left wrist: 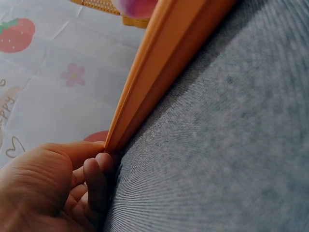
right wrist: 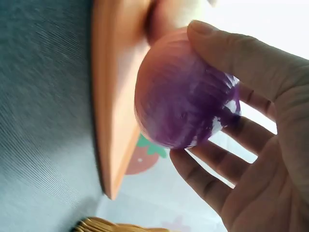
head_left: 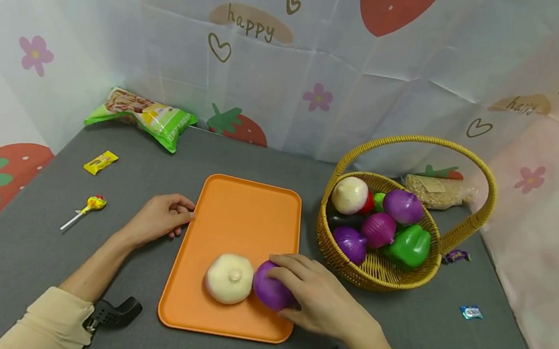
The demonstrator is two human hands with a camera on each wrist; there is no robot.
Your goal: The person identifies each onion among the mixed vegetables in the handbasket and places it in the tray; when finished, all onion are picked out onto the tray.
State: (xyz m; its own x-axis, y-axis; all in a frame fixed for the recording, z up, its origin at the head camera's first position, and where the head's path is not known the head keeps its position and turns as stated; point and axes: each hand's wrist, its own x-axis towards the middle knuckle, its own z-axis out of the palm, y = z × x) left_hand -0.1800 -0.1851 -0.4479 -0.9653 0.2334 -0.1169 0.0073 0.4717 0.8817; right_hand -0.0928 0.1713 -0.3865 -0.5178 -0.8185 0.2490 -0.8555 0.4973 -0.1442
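My right hand grips a purple onion over the right side of an orange tray. The right wrist view has thumb and fingers curled round the glossy onion. Touching or nearly touching it, a cream-white round vegetable like a turnip, stub facing up, sits on the tray. My left hand is at the tray's left edge. In the left wrist view that hand pinches the tray rim between thumb and fingers. Whether the onion touches the tray cannot be told.
A yellow wicker basket with several vegetables, including a green pepper, stands right of the tray. A lollipop, a yellow candy and a green snack bag lie left. Behind the basket is a clear bag; a blue candy lies far right.
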